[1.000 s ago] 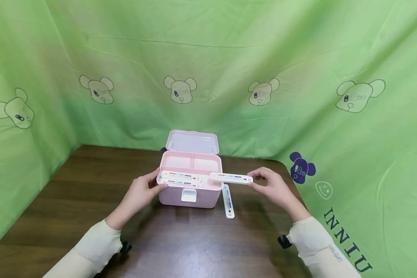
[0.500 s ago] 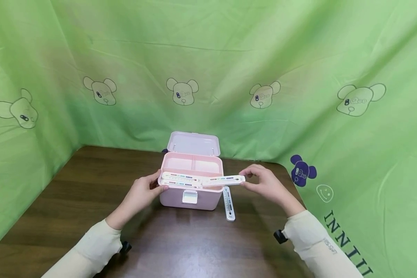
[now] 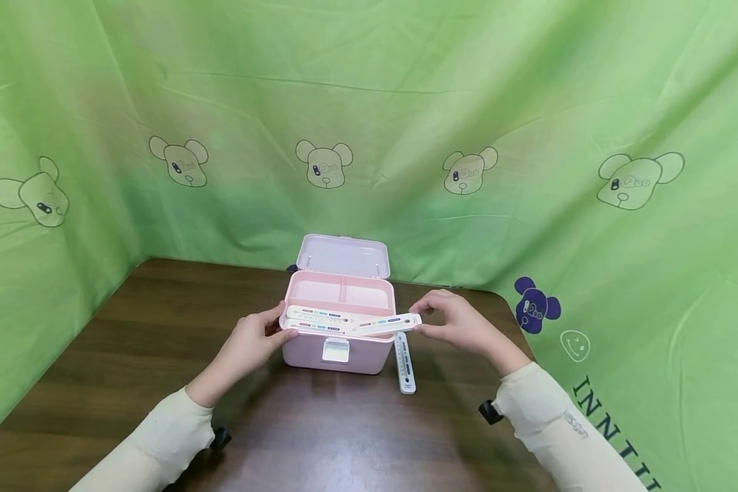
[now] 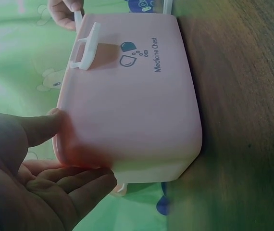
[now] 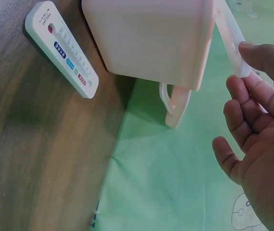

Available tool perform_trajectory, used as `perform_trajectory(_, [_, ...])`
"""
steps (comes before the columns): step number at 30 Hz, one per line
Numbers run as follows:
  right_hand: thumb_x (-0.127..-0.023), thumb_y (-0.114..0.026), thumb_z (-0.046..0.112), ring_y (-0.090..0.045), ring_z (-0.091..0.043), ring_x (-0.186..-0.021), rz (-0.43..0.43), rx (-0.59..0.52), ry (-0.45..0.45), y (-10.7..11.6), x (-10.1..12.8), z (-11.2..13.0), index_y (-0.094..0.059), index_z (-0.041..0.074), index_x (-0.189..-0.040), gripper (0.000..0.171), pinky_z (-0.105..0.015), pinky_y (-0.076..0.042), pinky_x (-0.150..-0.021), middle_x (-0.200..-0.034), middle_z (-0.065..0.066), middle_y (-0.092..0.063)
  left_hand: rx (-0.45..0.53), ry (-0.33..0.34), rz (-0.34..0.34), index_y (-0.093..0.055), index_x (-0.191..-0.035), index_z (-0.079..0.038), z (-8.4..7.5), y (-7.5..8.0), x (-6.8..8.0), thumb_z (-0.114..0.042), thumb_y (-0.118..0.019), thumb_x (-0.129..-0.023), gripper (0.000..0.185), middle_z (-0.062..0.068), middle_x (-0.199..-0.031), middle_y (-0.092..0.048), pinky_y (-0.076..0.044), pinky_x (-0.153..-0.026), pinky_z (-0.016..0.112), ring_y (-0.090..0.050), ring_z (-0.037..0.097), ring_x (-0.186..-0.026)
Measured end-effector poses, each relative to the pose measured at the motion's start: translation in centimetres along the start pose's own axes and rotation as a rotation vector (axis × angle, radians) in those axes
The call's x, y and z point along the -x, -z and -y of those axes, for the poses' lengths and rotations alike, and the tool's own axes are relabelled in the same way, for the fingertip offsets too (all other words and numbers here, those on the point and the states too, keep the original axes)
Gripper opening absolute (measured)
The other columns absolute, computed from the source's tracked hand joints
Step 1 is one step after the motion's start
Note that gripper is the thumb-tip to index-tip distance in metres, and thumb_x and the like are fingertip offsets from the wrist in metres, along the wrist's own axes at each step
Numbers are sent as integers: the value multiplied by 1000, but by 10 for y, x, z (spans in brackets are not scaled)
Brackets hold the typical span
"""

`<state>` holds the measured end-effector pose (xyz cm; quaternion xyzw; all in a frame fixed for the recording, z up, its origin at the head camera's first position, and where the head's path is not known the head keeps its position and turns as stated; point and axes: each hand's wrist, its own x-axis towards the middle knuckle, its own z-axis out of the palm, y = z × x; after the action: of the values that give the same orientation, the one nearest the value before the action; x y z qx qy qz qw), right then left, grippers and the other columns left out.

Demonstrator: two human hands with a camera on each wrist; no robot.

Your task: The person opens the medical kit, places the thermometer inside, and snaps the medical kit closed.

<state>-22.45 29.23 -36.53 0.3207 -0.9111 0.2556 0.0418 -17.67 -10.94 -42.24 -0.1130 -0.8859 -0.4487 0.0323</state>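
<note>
A pink medicine chest (image 3: 338, 352) stands open on the dark wooden table (image 3: 160, 342), its lid (image 3: 342, 254) tipped back. Two white thermometer strips (image 3: 320, 316) lie side by side across its front rim. My left hand (image 3: 277, 331) rests against the chest's left end wall (image 4: 137, 106), thumb on the rim, fingers nearly straight. My right hand (image 3: 430, 322) pinches the right end of a third strip (image 3: 384, 324), tilted, with its left end over the chest's front right rim. From the right wrist, thumb and fingers (image 5: 245, 72) hold that strip (image 5: 230, 38) beside the chest (image 5: 146, 38).
A fourth thermometer strip (image 3: 405, 362) lies on the table just right of the chest, also seen from the right wrist (image 5: 62, 48). Green printed cloth (image 3: 590, 239) walls the table at the back and both sides. The table's rounded corner is close behind my right hand.
My right hand has carried its strip leftward and slightly down, so the strip's left end now overlaps the chest's front right rim. My left hand and the chest have stayed put.
</note>
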Motion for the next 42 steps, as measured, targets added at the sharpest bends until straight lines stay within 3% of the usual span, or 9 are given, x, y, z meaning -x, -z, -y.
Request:
perform_trajectory(12, [-86,-84,17,-66,-25,-102,111,16,55,2,-17,8,-76,14,-109,25,-39,-54,-91,-103,6,-71,-29,-20,-6,-48,-149,2,1,3,0,-31,-78,-93,72,19,-147,-54,-59,-90,38,-67,24,-119])
perform_trajectory(22, [-85,-86,23,-64,-15,-102,191,34,115,-5,-30,10,-76,17,-108,26,-44,-55,-93,-105,8,-71,-26,-17,9,-47,-150,1,2,1,1,-31,-78,-93,72,18,-149,-52,-59,-93,39,-65,23,-122])
perform_trajectory(31, [-84,-86,29,-62,-12,-98,202,75,167,-8,-38,14,-75,20,-104,24,-37,-52,-91,-101,11,-69,-13,-16,-1,-48,-149,1,1,-1,0,-31,-79,-92,72,18,-149,-52,-59,-89,36,-66,23,-120])
perform_trajectory(42, [-85,-85,28,-60,-13,-103,250,97,216,-12,-54,24,-73,19,-102,23,-44,-42,-98,-102,10,-67,0,-1,8,-46,-150,1,2,-2,3,-30,-78,-93,72,17,-151,-50,-58,-93,37,-64,22,-124])
